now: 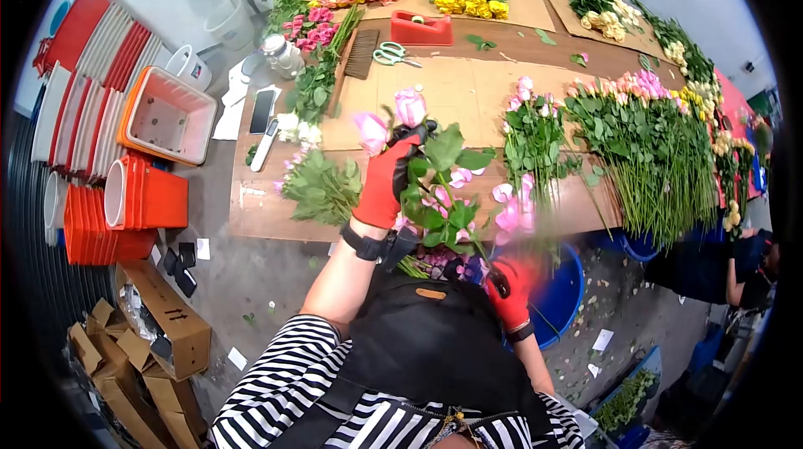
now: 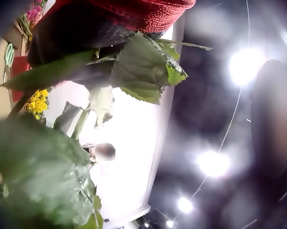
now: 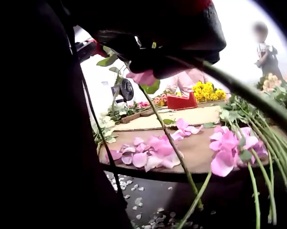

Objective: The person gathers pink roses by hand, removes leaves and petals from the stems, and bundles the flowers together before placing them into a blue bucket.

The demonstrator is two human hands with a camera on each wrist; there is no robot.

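My left hand (image 1: 386,186), in a red and black glove, grips pink roses (image 1: 410,106) above the near table edge; two blooms rise past its fingers. Leafy stems (image 1: 445,186) run from it down toward my right hand (image 1: 512,286), gloved alike and partly blurred. In the right wrist view, black-coated fingers (image 3: 186,47) curl round a thick green stem (image 3: 248,93), with a pink petal (image 3: 142,77) just under them. Leaves (image 2: 141,69) hang close below the left glove (image 2: 148,16) in the left wrist view. Loose pink petals (image 3: 155,150) lie on the table edge.
A blue bucket (image 1: 573,282) stands by my right hand. Bundled roses (image 1: 648,140) hang over the right table edge. Green-handled scissors (image 1: 389,53), a red tape dispenser (image 1: 422,29) and a brush (image 1: 361,54) lie farther back. Crates (image 1: 167,114) stand at left; another person (image 1: 736,269) is at right.
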